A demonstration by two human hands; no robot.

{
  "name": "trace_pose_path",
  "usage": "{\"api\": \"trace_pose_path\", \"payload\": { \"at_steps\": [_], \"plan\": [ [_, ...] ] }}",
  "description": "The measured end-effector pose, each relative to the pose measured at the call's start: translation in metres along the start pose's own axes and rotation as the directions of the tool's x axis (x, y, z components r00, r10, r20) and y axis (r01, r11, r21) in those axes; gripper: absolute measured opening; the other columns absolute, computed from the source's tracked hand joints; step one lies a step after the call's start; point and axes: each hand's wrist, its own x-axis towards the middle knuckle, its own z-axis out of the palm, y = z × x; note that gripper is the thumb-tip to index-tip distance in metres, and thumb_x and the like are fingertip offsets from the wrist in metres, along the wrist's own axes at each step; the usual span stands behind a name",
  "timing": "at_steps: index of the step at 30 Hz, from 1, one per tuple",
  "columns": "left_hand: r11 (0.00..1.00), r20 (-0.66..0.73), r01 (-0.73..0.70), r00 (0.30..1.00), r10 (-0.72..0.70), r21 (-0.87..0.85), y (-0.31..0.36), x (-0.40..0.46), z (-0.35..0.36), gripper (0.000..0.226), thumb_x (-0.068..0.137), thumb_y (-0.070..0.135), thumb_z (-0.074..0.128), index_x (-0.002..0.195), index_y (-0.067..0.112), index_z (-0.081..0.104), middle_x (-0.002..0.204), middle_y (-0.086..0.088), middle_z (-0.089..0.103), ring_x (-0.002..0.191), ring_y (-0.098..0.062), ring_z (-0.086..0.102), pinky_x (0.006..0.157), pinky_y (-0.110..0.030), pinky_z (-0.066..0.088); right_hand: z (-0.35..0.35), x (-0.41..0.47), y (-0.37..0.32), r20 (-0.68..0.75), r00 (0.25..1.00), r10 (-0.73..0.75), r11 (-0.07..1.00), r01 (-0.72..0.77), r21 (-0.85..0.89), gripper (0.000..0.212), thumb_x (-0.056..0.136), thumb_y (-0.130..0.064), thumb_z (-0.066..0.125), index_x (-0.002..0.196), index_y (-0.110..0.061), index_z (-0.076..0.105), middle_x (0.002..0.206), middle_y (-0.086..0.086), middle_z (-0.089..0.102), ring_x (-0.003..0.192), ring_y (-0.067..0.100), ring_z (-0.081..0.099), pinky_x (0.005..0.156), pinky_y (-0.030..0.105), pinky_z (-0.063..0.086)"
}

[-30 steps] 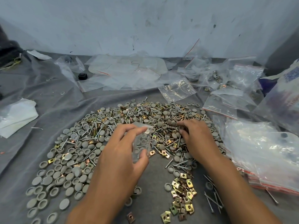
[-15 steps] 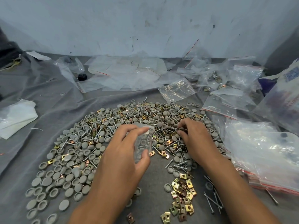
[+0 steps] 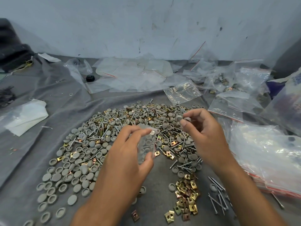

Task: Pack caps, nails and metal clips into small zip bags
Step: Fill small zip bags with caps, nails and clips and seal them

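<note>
Grey caps [image 3: 183, 118] pinched in right hand [image 3: 206, 136].

Your caps [image 3: 78, 174] look matt grey plastic, the clips [image 3: 187, 191] shiny brassy metal, the nails [image 3: 217, 195] bright steel, on soft grey cloth [image 3: 53, 88]; bags [image 3: 267, 154] at right are glossy clear plastic.

Head camera looks forward and down; close over the cloth [image 3: 162, 173].

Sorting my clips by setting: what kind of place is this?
Likely an informal hand-packing workspace: loose caps, nails and clips heaped on a grey cloth, zip bags strewn about, against a scuffed wall.
</note>
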Motion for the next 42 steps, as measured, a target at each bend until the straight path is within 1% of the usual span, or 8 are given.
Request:
{"api": "trace_pose_path", "payload": {
  "at_steps": [3,7,18,26,30,37,39,42],
  "plan": [
    [1.000,0.005,-0.005,1.000,0.005,0.000,-0.003,0.001,0.001,0.051,0.080,0.032,0.067,0.131,0.032,0.059,0.112,0.027,0.042,0.093,0.014,0.047,0.084,0.003,0.031,0.018,-0.022,-0.023,0.128,0.962,-0.240,0.968,0.246,-0.038,0.009,0.094,-0.030,0.068,0.101,-0.034,0.064,0.089,-0.014,0.065,0.070,0.007,0.059,0.060,0.012,0.045],
    [1.000,0.007,-0.023,1.000,0.023,-0.017,-0.006,0.003,0.004,0.050,0.077,0.030,0.068,0.127,0.027,0.062,0.113,0.022,0.046,0.092,0.015,0.047,0.085,0.002,0.031,0.035,-0.036,-0.026,0.256,0.885,-0.389,0.850,0.452,-0.271,0.012,0.092,-0.022,0.072,0.103,-0.022,0.069,0.100,-0.016,0.066,0.088,-0.003,0.057,0.078,0.015,0.048],
    [0.998,-0.026,-0.059,0.998,0.059,-0.007,-0.010,0.004,0.005,0.053,0.077,0.026,0.067,0.129,0.028,0.061,0.118,0.021,0.048,0.099,0.003,0.051,0.085,-0.014,0.043,0.048,-0.036,-0.024,0.146,0.833,-0.533,0.746,0.544,-0.383,0.019,0.095,-0.029,0.071,0.107,-0.015,0.075,0.103,-0.007,0.073,0.092,0.016,0.062,0.079,0.033,0.052],
    [0.999,-0.265,-0.014,0.964,0.001,-0.046,-0.012,0.014,-0.011,0.051,0.080,0.024,0.073,0.131,0.024,0.063,0.110,0.014,0.052,0.085,0.001,0.051,0.079,-0.003,0.036,0.028,-0.031,-0.017,0.163,0.957,-0.241,0.900,0.284,-0.332,0.011,0.098,-0.038,0.063,0.096,-0.027,0.067,0.092,-0.020,0.061,0.088,-0.003,0.058,0.077,0.011,0.041],
    [0.988,-0.345,0.002,0.937,-0.055,-0.153,-0.018,0.017,-0.015,0.043,0.086,0.023,0.074,0.127,0.027,0.063,0.112,0.013,0.055,0.085,-0.003,0.055,0.076,-0.011,0.039,0.027,-0.033,-0.008,0.420,0.906,-0.040,0.841,0.258,-0.475,0.023,0.092,-0.058,0.049,0.098,-0.042,0.063,0.094,-0.028,0.059,0.091,-0.010,0.056,0.081,0.018,0.049],
    [0.989,-0.369,-0.027,0.929,-0.029,-0.145,-0.014,0.018,-0.013,0.032,0.092,0.010,0.067,0.120,0.025,0.068,0.106,0.014,0.058,0.081,-0.004,0.057,0.074,-0.009,0.038,0.004,-0.025,0.002,0.394,0.907,0.150,0.850,0.085,-0.520,0.014,0.088,-0.055,0.063,0.095,-0.044,0.065,0.092,-0.029,0.063,0.086,-0.009,0.059,0.073,0.019,0.049],
    [0.991,-0.392,-0.028,0.920,-0.024,-0.128,-0.013,0.017,-0.012,0.033,0.092,0.004,0.064,0.118,0.025,0.068,0.105,0.015,0.059,0.081,0.001,0.056,0.075,-0.005,0.037,-0.004,-0.024,0.001,0.453,0.864,0.219,0.866,0.042,-0.499,0.011,0.086,-0.050,0.072,0.092,-0.044,0.065,0.094,-0.032,0.063,0.085,-0.009,0.060,0.064,0.013,0.047],
    [0.989,-0.393,-0.031,0.919,-0.029,-0.145,-0.013,0.016,-0.013,0.034,0.093,0.003,0.062,0.117,0.028,0.068,0.106,0.022,0.060,0.079,0.002,0.057,0.073,-0.004,0.037,-0.019,-0.026,-0.004,0.641,0.670,0.375,0.863,0.001,-0.506,0.035,0.070,-0.060,0.082,0.097,-0.049,0.062,0.101,-0.043,0.053,0.089,-0.014,0.055,0.062,0.014,0.047]
  ]
}}
